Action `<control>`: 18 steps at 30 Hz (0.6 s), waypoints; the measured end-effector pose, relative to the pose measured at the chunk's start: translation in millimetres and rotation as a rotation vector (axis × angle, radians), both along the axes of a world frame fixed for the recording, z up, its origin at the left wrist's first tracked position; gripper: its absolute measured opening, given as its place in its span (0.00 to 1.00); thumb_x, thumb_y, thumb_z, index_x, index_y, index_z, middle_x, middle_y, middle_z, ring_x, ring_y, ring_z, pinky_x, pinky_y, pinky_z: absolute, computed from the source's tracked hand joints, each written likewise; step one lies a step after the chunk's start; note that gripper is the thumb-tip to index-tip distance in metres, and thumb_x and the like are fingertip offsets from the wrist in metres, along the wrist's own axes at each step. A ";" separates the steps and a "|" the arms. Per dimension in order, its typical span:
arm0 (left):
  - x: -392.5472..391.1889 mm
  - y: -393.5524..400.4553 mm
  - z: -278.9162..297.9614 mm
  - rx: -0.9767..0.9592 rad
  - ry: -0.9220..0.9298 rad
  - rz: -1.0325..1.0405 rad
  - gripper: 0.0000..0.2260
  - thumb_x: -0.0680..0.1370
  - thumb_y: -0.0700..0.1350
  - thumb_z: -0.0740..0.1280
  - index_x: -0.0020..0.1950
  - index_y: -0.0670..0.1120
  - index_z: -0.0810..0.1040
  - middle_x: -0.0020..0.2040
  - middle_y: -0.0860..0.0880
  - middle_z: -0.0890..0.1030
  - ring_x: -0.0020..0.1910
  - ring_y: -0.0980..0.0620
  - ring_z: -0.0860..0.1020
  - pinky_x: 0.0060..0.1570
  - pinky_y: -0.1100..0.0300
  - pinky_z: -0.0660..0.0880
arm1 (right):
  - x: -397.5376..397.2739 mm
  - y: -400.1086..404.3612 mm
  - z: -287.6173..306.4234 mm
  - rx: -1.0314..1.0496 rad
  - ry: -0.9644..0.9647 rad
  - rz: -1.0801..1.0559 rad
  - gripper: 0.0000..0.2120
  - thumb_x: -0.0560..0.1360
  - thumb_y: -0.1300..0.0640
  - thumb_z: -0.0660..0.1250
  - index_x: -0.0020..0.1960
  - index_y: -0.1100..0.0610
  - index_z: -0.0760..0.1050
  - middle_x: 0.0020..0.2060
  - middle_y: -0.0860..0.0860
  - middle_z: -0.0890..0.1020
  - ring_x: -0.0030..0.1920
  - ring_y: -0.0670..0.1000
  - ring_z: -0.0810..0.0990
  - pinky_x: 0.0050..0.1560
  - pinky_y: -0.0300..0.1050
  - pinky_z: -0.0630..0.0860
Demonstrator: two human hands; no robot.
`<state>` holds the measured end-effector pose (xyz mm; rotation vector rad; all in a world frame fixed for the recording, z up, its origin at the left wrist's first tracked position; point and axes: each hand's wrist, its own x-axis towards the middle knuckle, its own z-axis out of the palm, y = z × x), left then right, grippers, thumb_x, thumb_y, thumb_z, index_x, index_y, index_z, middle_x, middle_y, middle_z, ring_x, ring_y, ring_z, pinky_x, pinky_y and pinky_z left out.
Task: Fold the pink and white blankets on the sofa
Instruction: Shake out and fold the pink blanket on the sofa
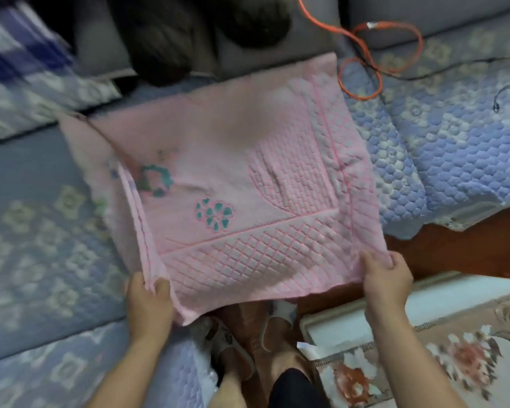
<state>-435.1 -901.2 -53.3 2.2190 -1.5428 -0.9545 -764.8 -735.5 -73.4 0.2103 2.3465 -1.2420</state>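
Note:
A pink quilted blanket [233, 178] with teal flower patterns lies folded into a rough square on the blue sofa seat [442, 160]. Several layers show along its left edge. My left hand [149, 304] pinches the layered near-left corner between thumb and fingers. My right hand [387, 278] grips the near-right corner, fingers curled over the edge. The near edge hangs slightly off the sofa front. No white blanket is visible.
An orange cable [374, 54] loops on the seat behind the blanket's right corner, beside a thin black cable [498, 98]. Dark cushions [171, 33] lean on the grey backrest. A blue plaid cloth [15, 48] lies far left. My slippered feet [233, 346] stand on the floor by a floral rug [424, 363].

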 end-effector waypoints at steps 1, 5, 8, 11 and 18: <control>14.4 3.3 24.7 -0.040 -0.006 0.058 0.10 0.74 0.46 0.63 0.40 0.42 0.67 0.40 0.35 0.73 0.38 0.43 0.70 0.40 0.46 0.69 | 20.8 -16.1 21.4 -0.002 0.042 0.082 0.07 0.73 0.55 0.73 0.44 0.55 0.76 0.39 0.51 0.81 0.40 0.53 0.77 0.42 0.46 0.74; 54.6 10.9 121.7 -0.106 0.080 0.169 0.11 0.79 0.38 0.65 0.39 0.40 0.68 0.33 0.42 0.72 0.33 0.47 0.67 0.33 0.55 0.65 | 89.0 -83.4 87.2 -0.145 0.103 0.476 0.07 0.74 0.56 0.74 0.41 0.51 0.76 0.40 0.50 0.81 0.43 0.53 0.79 0.46 0.50 0.75; 52.4 11.2 169.2 -0.125 0.236 0.083 0.06 0.80 0.37 0.66 0.43 0.42 0.73 0.36 0.47 0.74 0.34 0.55 0.71 0.34 0.61 0.68 | 141.0 -131.1 128.7 -0.215 0.186 0.786 0.09 0.71 0.57 0.71 0.36 0.52 0.72 0.35 0.48 0.76 0.40 0.52 0.75 0.41 0.49 0.67; 33.5 8.0 185.3 -0.145 0.442 0.027 0.09 0.78 0.31 0.67 0.43 0.44 0.77 0.35 0.51 0.77 0.31 0.64 0.72 0.33 0.70 0.69 | 200.4 -154.0 163.4 -0.305 0.199 0.987 0.10 0.69 0.59 0.73 0.39 0.50 0.72 0.38 0.49 0.76 0.40 0.48 0.73 0.41 0.41 0.64; 68.1 3.1 169.7 0.026 0.549 0.121 0.07 0.79 0.43 0.68 0.46 0.52 0.85 0.40 0.54 0.86 0.41 0.52 0.85 0.46 0.46 0.82 | 279.7 -150.1 186.5 -0.300 0.070 1.017 0.09 0.71 0.64 0.69 0.47 0.52 0.81 0.43 0.44 0.83 0.45 0.42 0.79 0.46 0.38 0.75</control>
